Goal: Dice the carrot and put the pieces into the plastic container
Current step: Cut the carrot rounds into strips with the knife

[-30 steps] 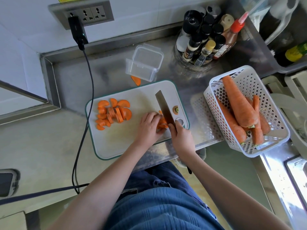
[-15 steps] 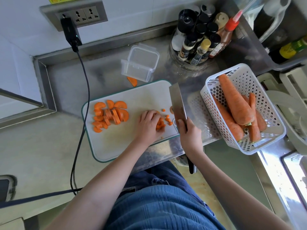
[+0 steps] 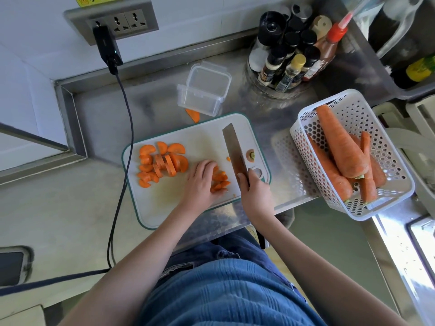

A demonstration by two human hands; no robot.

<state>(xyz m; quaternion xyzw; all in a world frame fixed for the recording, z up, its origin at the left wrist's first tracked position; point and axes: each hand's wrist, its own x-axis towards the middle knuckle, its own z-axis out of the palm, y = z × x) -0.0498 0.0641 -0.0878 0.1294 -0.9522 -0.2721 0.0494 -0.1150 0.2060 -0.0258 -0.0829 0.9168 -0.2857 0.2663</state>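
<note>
A white cutting board (image 3: 164, 208) lies on the steel counter. Half-moon carrot slices (image 3: 162, 163) are piled at its left end. My left hand (image 3: 200, 184) curls its fingers over a small heap of cut carrot pieces (image 3: 220, 181) near the board's right part. Just to the right of that heap my right hand (image 3: 255, 196) grips the handle of a cleaver (image 3: 235, 152), with the blade pointing away from me. A carrot end (image 3: 250, 155) sits right of the blade. The clear plastic container (image 3: 204, 89) stands behind the board, with nothing in it.
A white perforated basket (image 3: 390, 196) with whole carrots (image 3: 339, 142) sits at the right, overhanging the counter edge. A rack of seasoning bottles (image 3: 292, 55) stands at the back. One carrot slice (image 3: 193, 115) lies on the counter by the container. A black cable (image 3: 128, 128) hangs left of the board.
The cleaver had swung right and up off the carrot; now it is back over the board, right of the pieces. My left hand has gathered the cut pieces under its fingers.
</note>
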